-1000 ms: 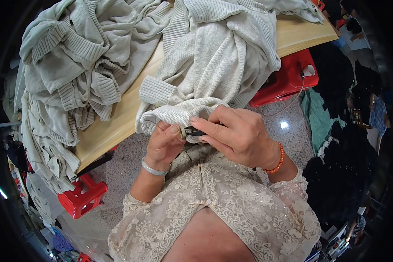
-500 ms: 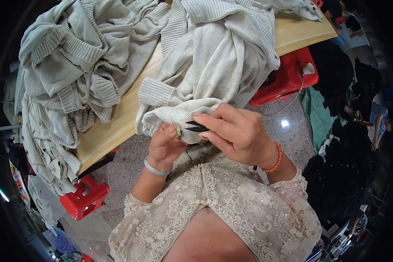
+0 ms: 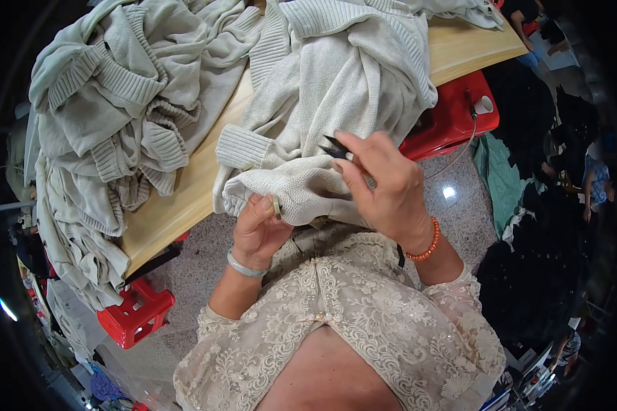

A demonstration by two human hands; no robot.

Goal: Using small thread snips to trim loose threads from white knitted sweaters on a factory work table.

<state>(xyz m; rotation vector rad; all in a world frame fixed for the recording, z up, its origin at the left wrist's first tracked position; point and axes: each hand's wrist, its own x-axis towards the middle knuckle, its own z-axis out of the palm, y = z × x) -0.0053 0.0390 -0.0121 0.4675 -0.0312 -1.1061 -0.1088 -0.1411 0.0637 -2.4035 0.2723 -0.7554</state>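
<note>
the right hand (image 3: 384, 185) has lifted its black snips (image 3: 336, 147) off the pale sweater (image 3: 301, 192) (fingers clamped on them); left hand (image 3: 257, 229) still pinches the sweater's edge.

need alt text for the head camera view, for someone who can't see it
Seen from above, a person's left hand grips the folded edge of a pale knit sweater while the right hand holds small black thread snips over it. The sweater trails onto a wooden table, beside a heap of similar sweaters, with red plastic stools below.
</note>
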